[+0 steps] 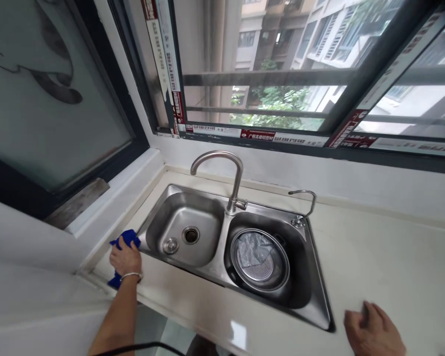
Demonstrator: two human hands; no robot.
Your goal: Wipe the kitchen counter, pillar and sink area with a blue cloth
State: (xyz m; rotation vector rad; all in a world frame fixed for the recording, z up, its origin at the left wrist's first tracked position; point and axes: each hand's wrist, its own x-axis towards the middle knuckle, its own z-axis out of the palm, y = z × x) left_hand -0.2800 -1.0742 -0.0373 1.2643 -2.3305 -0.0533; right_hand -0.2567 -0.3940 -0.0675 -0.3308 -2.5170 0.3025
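Observation:
My left hand (126, 257), with a bracelet at the wrist, is closed over a blue cloth (127, 238) and presses it on the counter at the left end of the sink. Parts of the cloth stick out above and below the hand. Low on the right, my right hand (374, 330) is at the countertop (385, 257), past the sink's near right corner. Its fingers are curled in, and I see no object in them. Between the hands lies the steel double sink (219, 257).
A strainer plug (170, 245) lies by the drain in the left basin. The right basin holds a round pan (285, 277) with a perforated plate (259, 271) and a grey cloth (254, 248). A tall faucet (238, 180) and a thin spout (313, 200) rise behind. A window frame (289, 140) borders the back.

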